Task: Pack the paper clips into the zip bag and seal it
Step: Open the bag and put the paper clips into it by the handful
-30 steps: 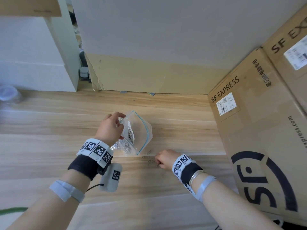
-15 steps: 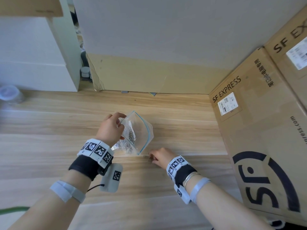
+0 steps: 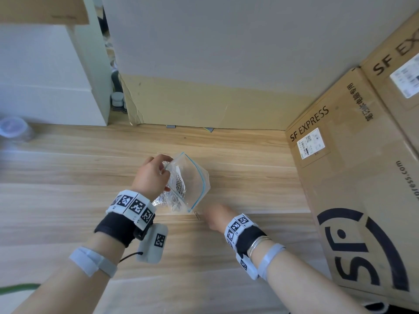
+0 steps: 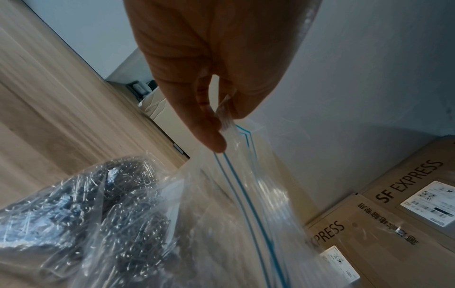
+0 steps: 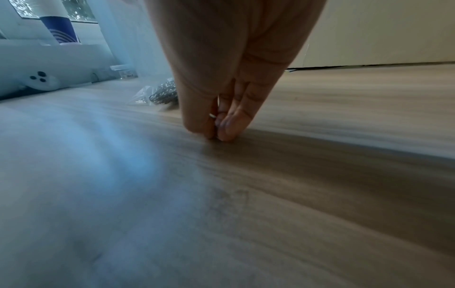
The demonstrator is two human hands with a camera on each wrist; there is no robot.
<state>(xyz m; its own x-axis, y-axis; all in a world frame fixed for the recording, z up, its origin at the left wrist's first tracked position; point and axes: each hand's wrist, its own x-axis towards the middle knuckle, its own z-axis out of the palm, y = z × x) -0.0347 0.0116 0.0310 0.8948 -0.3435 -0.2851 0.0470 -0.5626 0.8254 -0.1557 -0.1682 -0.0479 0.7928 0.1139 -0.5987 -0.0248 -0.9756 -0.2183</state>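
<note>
Just below and right of the zip bag, whose blue-lined mouth our left hand pinches open, our right hand pinches paper clips off the counter; we lift them up-left

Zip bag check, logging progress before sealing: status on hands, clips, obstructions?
Left hand pinches zip bag mouth, unsealed, clips inside. Right hand pinching a paper clip at the table. Nothing in the way.
</note>
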